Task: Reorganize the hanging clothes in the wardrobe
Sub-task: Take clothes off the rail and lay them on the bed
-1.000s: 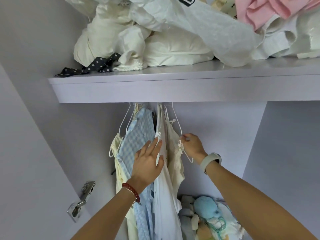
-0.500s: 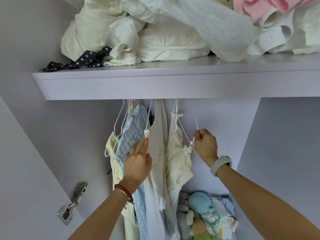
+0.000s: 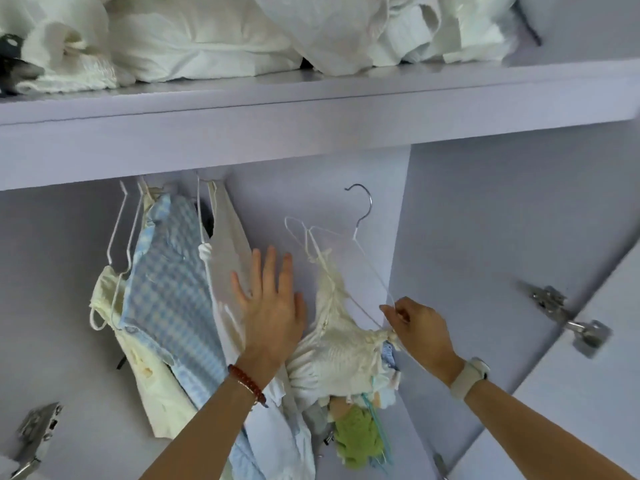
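One garment is off the rail so far: a cream knitted top (image 3: 341, 344) on a thin white wire hanger (image 3: 349, 268) with a grey metal hook (image 3: 363, 206). The hook curls free in the air below the front edge of the lilac wardrobe shelf (image 3: 311, 133), catching on nothing. The right hand (image 3: 417, 327) pinches the hanger's wire at its lower right end, fingers curled tight round it. The hanger is tilted, its long axis running from upper left down to lower right, hook pointing up and a little left, the top bunched below it.

The left hand (image 3: 270, 306) is flat with fingers straight and spread, pressing against a white sleeveless garment (image 3: 228, 265) and holding the hanging group toward the left end of the rail. That group, which also includes a blue-and-white checked shirt (image 3: 169, 278) and a pale yellow top (image 3: 138, 358), hangs close together there.

Judging by this, the task is at an early-to-middle stage: the lifted top needs rehanging, probably in the gap to the right, and the crowded left cluster looks unsorted.
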`<state>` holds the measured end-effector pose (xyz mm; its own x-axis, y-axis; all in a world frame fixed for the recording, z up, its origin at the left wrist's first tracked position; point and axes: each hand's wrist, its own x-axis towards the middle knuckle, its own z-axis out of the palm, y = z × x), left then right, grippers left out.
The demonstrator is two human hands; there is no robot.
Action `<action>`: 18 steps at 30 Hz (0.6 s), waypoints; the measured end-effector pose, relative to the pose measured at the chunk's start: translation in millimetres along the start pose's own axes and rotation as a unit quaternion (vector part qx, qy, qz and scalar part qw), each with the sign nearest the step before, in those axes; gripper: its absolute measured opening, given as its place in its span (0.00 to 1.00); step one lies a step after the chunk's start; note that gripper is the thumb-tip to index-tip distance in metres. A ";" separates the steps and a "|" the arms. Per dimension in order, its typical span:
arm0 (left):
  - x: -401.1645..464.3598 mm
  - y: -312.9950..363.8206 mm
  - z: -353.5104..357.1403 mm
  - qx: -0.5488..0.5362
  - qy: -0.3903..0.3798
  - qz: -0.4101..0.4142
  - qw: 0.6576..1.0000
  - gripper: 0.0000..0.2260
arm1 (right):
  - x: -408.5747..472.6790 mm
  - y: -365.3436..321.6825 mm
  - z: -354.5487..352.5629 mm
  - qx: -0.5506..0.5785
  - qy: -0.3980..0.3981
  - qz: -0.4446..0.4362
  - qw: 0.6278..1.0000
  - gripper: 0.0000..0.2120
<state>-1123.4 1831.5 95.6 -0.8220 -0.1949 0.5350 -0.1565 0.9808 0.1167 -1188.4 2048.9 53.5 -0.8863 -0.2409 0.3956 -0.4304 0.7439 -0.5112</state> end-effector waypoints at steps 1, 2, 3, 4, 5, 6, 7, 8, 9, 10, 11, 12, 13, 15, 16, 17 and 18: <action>2.1 10.0 4.5 -0.027 -0.005 0.022 0.999 0.24 | -13.8 9.0 -7.6 -0.012 0.013 -0.003 1.000 0.23; 4.9 19.9 8.5 -0.050 -0.019 0.043 0.998 0.24 | -28.3 18.1 -16.6 -0.022 0.035 -0.012 0.999 0.22; 8.0 30.1 11.9 -0.066 -0.037 0.065 0.995 0.24 | -43.7 26.9 -26.9 -0.037 0.063 -0.028 0.997 0.21; 11.1 40.4 14.7 -0.073 -0.052 0.091 0.992 0.23 | -59.0 33.8 -38.7 -0.060 0.087 -0.048 0.993 0.21; 13.5 50.6 18.1 -0.078 -0.064 0.117 0.988 0.24 | -74.1 40.2 -50.8 -0.085 0.107 -0.070 0.988 0.24; 15.3 61.3 21.3 -0.083 -0.082 0.140 0.983 0.26 | -89.4 45.8 -62.9 -0.110 0.123 -0.088 0.982 0.26; 16.8 72.1 25.2 -0.095 -0.100 0.161 0.977 0.26 | -103.8 50.0 -75.2 -0.134 0.136 -0.097 0.977 0.26; 17.1 83.0 28.2 -0.117 -0.112 0.186 0.969 0.24 | -118.3 53.1 -87.9 -0.162 0.147 -0.094 0.971 0.26; 16.2 94.0 29.4 -0.149 -0.113 0.219 0.958 0.21 | -133.3 55.6 -100.7 -0.193 0.158 -0.082 0.965 0.26; 14.1 104.9 28.0 -0.192 -0.099 0.259 0.942 0.19 | -148.6 57.4 -113.5 -0.224 0.169 -0.066 0.958 0.26; 10.7 116.8 24.4 -0.237 -0.080 0.300 0.921 0.17 | -164.9 58.5 -126.1 -0.252 0.180 -0.050 0.949 0.25; 5.8 128.9 19.5 -0.282 -0.061 0.334 0.897 0.18 | -182.5 59.0 -138.4 -0.277 0.194 -0.030 0.940 0.25; -0.7 141.0 13.6 -0.319 -0.046 0.366 0.873 0.17 | -200.4 59.2 -150.2 -0.297 0.215 -0.002 0.930 0.24; -21.2 167.5 -0.8 -0.365 -0.032 0.410 0.835 0.15 | -239.0 57.1 -173.8 -0.319 0.270 0.071 0.906 0.24; -34.6 181.3 -8.5 -0.383 -0.027 0.420 0.822 0.14 | -259.0 54.6 -183.8 -0.330 0.295 0.107 0.890 0.23; -48.5 194.7 -15.6 -0.398 -0.019 0.426 0.812 0.13 | -279.1 51.8 -192.1 -0.346 0.313 0.140 0.873 0.24; -62.5 208.5 -23.0 -0.410 -0.015 0.432 0.803 0.13 | -299.8 48.1 -199.5 -0.363 0.324 0.170 0.857 0.24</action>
<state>-1092.1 2047.8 105.8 -0.4443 0.5670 0.6936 0.8829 0.4084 0.2317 -909.3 2281.2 62.5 -0.5564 0.2894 0.7789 0.2622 0.9507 -0.1659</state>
